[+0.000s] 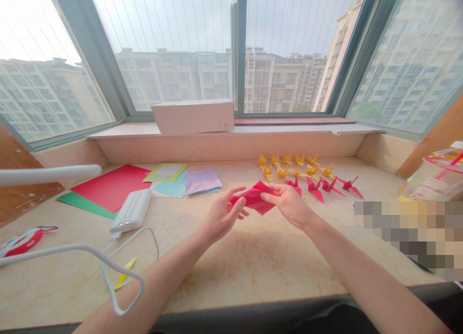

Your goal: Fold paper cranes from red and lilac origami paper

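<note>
A partly folded sheet of red origami paper [257,198] is held up over the middle of the counter, its corners pointing up and down. My left hand [226,211] pinches its left end between thumb and fingers. On the right end, my right hand [287,201] grips it with the thumb on the near face and the fingers behind. Beyond my right hand stand several red paper cranes [328,185], one partly hidden by that hand. Behind these sit several yellow paper cranes [298,172] in two rows.
Red sheets [112,184], a green sheet [88,205] and purple paper [203,182] lie left. Nearer are a white power bank [132,209] with its cable [154,233] and a yellow strip [126,272]. A white box [195,118] rests on the sill; a plastic cup [436,175] stands right.
</note>
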A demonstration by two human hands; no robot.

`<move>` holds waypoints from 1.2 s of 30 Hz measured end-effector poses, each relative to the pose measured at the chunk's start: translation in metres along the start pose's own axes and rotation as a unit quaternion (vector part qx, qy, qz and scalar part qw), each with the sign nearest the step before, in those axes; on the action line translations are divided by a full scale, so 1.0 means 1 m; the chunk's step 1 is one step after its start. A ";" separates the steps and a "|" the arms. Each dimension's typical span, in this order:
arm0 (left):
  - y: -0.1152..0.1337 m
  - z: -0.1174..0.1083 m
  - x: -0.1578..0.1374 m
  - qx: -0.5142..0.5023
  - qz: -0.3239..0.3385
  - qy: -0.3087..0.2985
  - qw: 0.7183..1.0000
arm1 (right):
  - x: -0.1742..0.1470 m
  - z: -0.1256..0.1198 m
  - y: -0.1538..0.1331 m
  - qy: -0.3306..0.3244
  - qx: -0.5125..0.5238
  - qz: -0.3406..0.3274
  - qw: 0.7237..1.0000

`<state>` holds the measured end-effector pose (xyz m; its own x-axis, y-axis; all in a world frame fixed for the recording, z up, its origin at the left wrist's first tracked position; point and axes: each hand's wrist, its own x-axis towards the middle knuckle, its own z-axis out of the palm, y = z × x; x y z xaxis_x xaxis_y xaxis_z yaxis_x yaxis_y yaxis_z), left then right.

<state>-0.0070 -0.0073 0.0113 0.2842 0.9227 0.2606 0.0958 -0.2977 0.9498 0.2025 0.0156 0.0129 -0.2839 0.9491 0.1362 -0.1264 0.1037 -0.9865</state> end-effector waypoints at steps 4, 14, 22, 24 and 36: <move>-0.001 0.000 0.003 -0.008 -0.041 0.011 0.999 | 0.000 -0.001 0.001 0.004 -0.002 -0.004 1.000; -0.002 -0.002 0.005 -0.063 -0.077 -0.005 0.995 | -0.001 0.002 -0.001 -0.030 -0.009 0.003 0.999; -0.003 -0.001 0.005 -0.051 -0.082 -0.018 0.995 | 0.001 -0.001 -0.002 0.004 -0.066 -0.006 0.998; -0.002 -0.001 0.004 -0.050 -0.081 -0.024 0.995 | 0.001 -0.001 -0.003 0.015 -0.085 -0.010 0.996; -0.001 -0.001 -0.003 0.000 0.031 -0.028 0.999 | -0.001 0.002 0.000 0.009 -0.096 -0.031 0.995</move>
<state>-0.0090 -0.0097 0.0101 0.3426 0.8873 0.3086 0.0763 -0.3537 0.9322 0.2004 0.0140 0.0130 -0.2642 0.9440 0.1974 0.0421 0.2158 -0.9755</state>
